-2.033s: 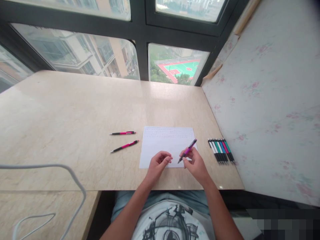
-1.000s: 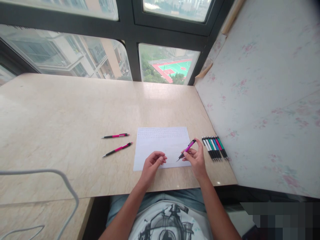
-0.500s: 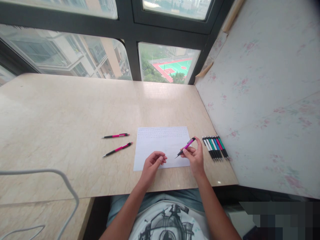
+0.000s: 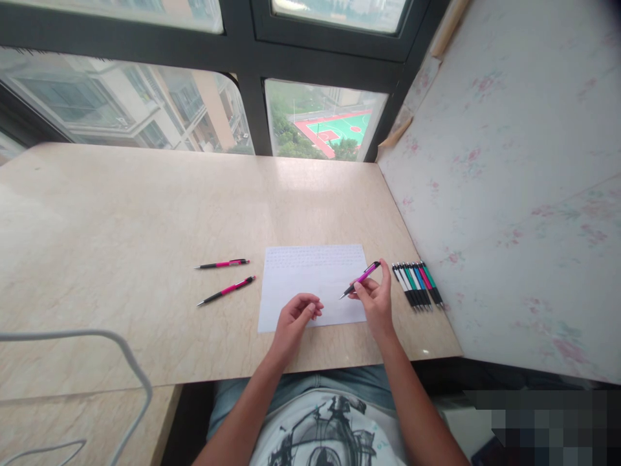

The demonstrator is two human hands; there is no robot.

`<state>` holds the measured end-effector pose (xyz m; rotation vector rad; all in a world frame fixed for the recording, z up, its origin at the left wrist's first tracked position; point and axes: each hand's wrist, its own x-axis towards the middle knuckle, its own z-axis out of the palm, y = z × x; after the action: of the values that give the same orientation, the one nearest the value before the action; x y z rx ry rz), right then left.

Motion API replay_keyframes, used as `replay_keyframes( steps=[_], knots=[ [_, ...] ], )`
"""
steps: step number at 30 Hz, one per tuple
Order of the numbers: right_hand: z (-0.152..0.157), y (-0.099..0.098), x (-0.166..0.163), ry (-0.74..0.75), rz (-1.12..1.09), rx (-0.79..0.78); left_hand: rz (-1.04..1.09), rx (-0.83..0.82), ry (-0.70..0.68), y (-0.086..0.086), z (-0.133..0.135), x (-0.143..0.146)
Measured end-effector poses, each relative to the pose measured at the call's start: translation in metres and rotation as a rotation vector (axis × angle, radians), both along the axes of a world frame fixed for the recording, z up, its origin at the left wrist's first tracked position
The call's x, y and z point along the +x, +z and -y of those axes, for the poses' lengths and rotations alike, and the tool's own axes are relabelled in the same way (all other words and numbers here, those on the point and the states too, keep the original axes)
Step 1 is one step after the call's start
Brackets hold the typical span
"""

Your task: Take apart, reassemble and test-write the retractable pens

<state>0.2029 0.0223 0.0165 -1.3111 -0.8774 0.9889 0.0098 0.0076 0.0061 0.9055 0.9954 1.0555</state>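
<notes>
My right hand (image 4: 374, 299) holds a purple pen (image 4: 359, 279) above the right edge of a white sheet of paper (image 4: 310, 278), tip pointing down-left, fingers closed round it. My left hand (image 4: 297, 317) rests on the sheet's lower edge with its fingers curled in; nothing shows in them. The sheet carries faint handwriting along its top. Both forearms come up from the table's near edge.
Two pink and black pens (image 4: 222, 263) (image 4: 226, 290) lie left of the sheet. A row of several pens (image 4: 417, 285) lies to the right by the flowered wall (image 4: 509, 181). A white cable (image 4: 97, 343) loops at lower left. Windows run behind the beige table (image 4: 121, 213).
My right hand has lifted the purple pen slightly up and to the right over the two seconds. The left hand has stayed curled on the paper. The camera shifted a little.
</notes>
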Motion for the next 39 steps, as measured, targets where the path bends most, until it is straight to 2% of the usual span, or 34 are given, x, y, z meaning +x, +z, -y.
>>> replay_keyframes(
  steps=[17, 26, 29, 35, 39],
  knots=[
    [0.000, -0.006, 0.007, -0.051, -0.030, -0.008, -0.030, 0.007, 0.018, 0.001, 0.000, 0.001],
    [-0.028, -0.009, 0.028, -0.151, 0.101, -0.011, -0.005, 0.006, 0.014, 0.000, -0.001, 0.000],
    [-0.044, -0.007, 0.036, -0.105, 0.227, 0.010, -0.005, 0.005, 0.014, -0.001, -0.002, 0.000],
    [-0.071, -0.009, 0.043, 0.104, 0.326, 0.033, 0.004, -0.006, 0.022, -0.004, -0.003, 0.000],
    [-0.075, -0.014, 0.044, 0.102, 0.551, 0.090, -0.022, -0.012, 0.009, -0.005, -0.003, 0.000]
  ],
)
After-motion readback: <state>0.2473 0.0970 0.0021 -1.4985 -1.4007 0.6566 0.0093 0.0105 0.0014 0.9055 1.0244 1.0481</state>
